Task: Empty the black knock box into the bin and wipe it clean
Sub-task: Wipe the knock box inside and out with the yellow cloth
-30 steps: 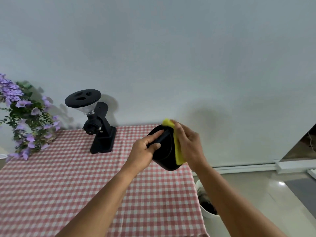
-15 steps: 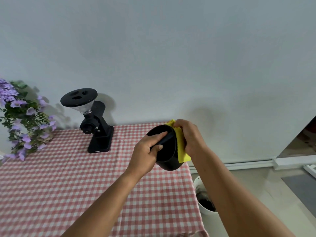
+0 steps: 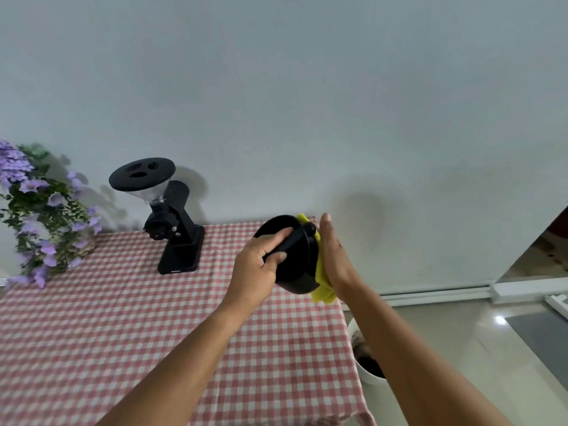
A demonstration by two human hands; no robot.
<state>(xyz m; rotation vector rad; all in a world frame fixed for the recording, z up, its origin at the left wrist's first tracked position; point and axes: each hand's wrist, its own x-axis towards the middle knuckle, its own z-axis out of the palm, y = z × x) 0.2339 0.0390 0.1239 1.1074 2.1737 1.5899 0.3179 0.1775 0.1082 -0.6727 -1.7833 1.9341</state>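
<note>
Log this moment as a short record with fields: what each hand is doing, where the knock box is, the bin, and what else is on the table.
left hand: grip closed on the knock box, thumb on its bar
right hand: flat, fingers straight, pressing the yellow cloth on the box's outer wall
knock box: held tilted in the air over the table's right end
bin: white, on the floor beside the table, dark grounds inside
table: red checked cloth, black grinder and purple flowers at the back
</note>
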